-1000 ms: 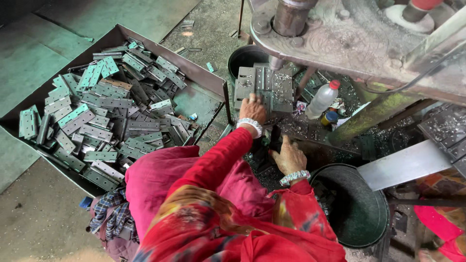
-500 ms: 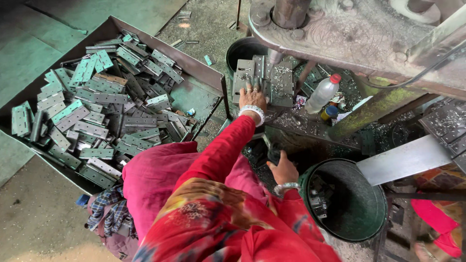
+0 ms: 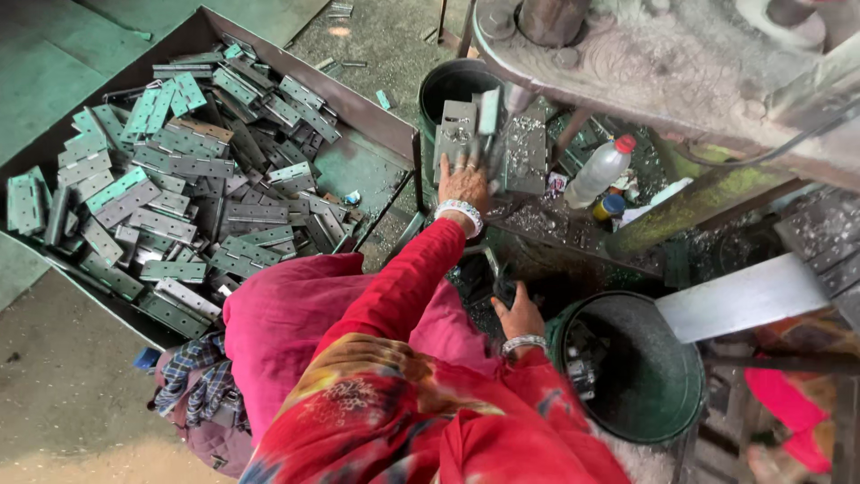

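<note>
Under the grimy press bed, the left hand (image 3: 463,182) now grips a grey hinge plate (image 3: 455,133) upright on the work ledge, while the right hand (image 3: 517,315) has dropped beside the green bucket (image 3: 667,408), fingers curled around a small dark piece.

A flat grey metal plate (image 3: 455,134) with holes stands upright under the left hand (image 3: 463,184), at twelve o'clock from the red sleeve

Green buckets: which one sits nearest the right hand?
The big green bucket right beside the right hand; the dark bucket stands farther off, above the left hand.
</note>
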